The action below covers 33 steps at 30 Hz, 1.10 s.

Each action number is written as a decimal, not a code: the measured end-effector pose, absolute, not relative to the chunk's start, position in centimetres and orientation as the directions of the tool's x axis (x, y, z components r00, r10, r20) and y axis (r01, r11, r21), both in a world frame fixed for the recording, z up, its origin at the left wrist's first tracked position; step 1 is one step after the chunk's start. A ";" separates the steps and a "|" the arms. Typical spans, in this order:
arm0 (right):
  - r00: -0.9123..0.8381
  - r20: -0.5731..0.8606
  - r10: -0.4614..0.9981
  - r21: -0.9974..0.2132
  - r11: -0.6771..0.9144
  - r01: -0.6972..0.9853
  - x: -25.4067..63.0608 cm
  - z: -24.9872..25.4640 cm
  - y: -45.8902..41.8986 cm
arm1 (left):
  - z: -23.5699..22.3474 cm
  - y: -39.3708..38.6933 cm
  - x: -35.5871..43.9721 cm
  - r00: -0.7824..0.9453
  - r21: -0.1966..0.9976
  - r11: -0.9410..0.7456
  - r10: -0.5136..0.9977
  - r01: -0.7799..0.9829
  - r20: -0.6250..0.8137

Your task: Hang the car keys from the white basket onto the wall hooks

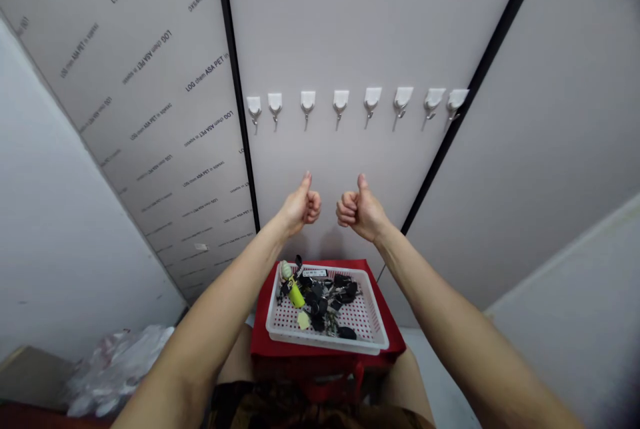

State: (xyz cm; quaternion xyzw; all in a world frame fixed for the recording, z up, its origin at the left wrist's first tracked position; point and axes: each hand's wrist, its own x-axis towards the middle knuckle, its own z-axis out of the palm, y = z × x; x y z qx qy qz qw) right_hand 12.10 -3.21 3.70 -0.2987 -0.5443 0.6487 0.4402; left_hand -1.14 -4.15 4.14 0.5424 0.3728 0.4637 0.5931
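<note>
My left hand (301, 206) is raised in front of the wall panel with its fingers curled into a fist and the thumb pointing up. Mirroring it, my right hand (361, 207) makes the same closed thumbs-up, a short gap to the right. Neither fist shows anything in it. Below both hands a white perforated basket (373, 309) rests on a red surface (390, 335). Inside lie many keys with black heads (320, 299), a yellow-green tag or holder (295, 293) and a pale yellow piece (303, 320). Above the hands, a row of several white adhesive hooks (341, 101) is fixed to the panel.
Black vertical strips (235, 75) border the middle panel on both sides. Printed lettering covers the left panel (165, 82). At lower left lie crumpled clear plastic bags (117, 362) beside a brown box (35, 375). My legs flank the red surface.
</note>
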 end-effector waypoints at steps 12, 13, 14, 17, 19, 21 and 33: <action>-0.448 0.058 0.892 -0.983 -0.027 -0.180 11.4 3.7 -4.0 | 3.5 -3.9 0.3 0.397 0.988 0.021 0.917 -0.155 0.043; -0.450 0.056 0.891 -0.983 -0.029 -0.180 11.3 3.6 -3.9 | 3.4 -3.8 0.2 0.396 0.989 0.022 0.918 -0.149 0.039; -0.454 0.056 0.889 -0.983 -0.031 -0.182 11.3 3.5 -3.8 | 3.3 -3.8 0.2 0.395 0.989 0.022 0.918 -0.148 0.039; -0.461 0.051 0.886 -0.983 -0.037 -0.178 11.1 3.1 -3.6 | 3.0 -3.7 0.0 0.388 0.989 0.022 0.921 -0.144 0.036; -0.460 0.041 0.887 -0.986 -0.040 -0.165 11.1 2.8 -3.4 | 2.8 -3.7 0.0 0.374 0.991 0.029 0.927 -0.129 0.022; -0.460 0.033 0.887 -0.987 -0.043 -0.155 11.0 2.5 -3.2 | 2.6 -3.6 -0.1 0.363 0.992 0.036 0.932 -0.118 0.009; -0.308 -0.046 0.950 -0.992 -0.008 0.125 12.3 -4.7 -3.4 | -4.3 -4.2 -1.6 0.161 0.850 -0.151 0.984 0.505 0.079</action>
